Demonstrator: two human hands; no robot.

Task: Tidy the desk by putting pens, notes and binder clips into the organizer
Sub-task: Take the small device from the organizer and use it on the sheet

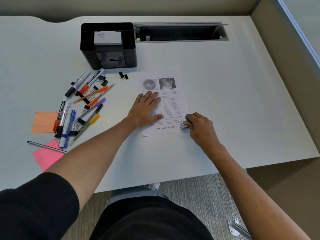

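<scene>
A: Where does your organizer (108,46) stand?

B: At the far side of the white desk (225,101), black, with open compartments on top and two small drawers in its front. A white block (107,38) sits in one top compartment. Everything else I place from it.

A: And what you must tidy?

B: Just in front of the organizer and to its left lies a loose heap of markers and pens (81,103), with black binder clips (124,75) scattered among them and one pair just before its front right corner. Farther toward you from the heap lie an orange note (44,122) and a pink note (47,155), with a dark slim pen (46,146) lying across the pink one.

A: My left hand?

B: Your left hand (147,108) lies flat, fingers straight, pressing a printed sheet (170,101) that lies in front of the organizer and to its right. It grasps nothing.

A: My right?

B: Your right hand (200,126) is curled at the sheet's near right corner, pinching a small thing with a green part and a silvery part (184,124). What it is I cannot tell; it touches the paper's edge.

A: Anything beyond?

B: An open cable tray (180,32) is set into the desk directly right of the organizer.
</scene>
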